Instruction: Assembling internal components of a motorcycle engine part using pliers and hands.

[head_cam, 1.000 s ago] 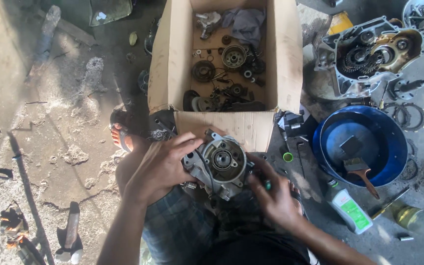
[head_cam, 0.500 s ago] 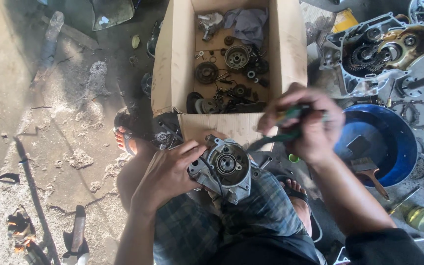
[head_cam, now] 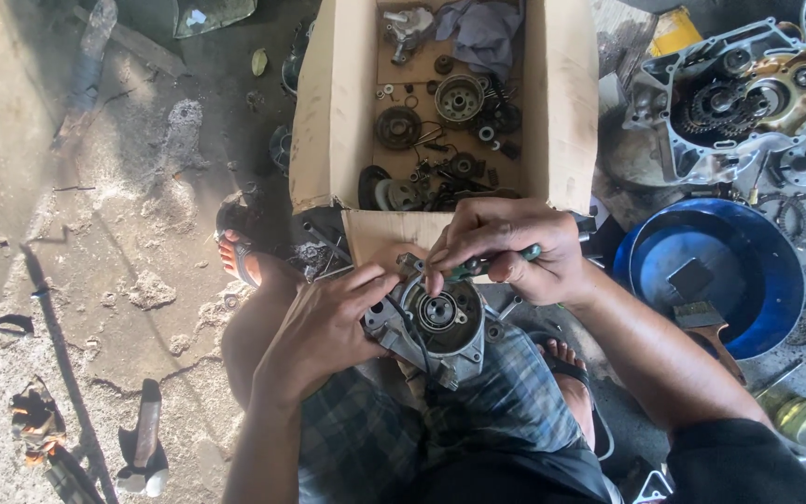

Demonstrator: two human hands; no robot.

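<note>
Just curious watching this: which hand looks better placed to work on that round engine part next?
Probably the right hand: it holds a green-handled tool over the engine part, fingers at its rim. The left hand grips the part's side, steadying it on the lap.

Left hand [head_cam: 324, 327] palm down, fingers spread and curled in a grip, thumb and forefinger tips pointing right; left forearm running from the near edge up toward the far right. Right hand [head_cam: 506, 250] closed in a fist, knuckles up, fingertips tucked under at left; right forearm bare, slanting in from the near right, dark sleeve at the elbow.
</note>
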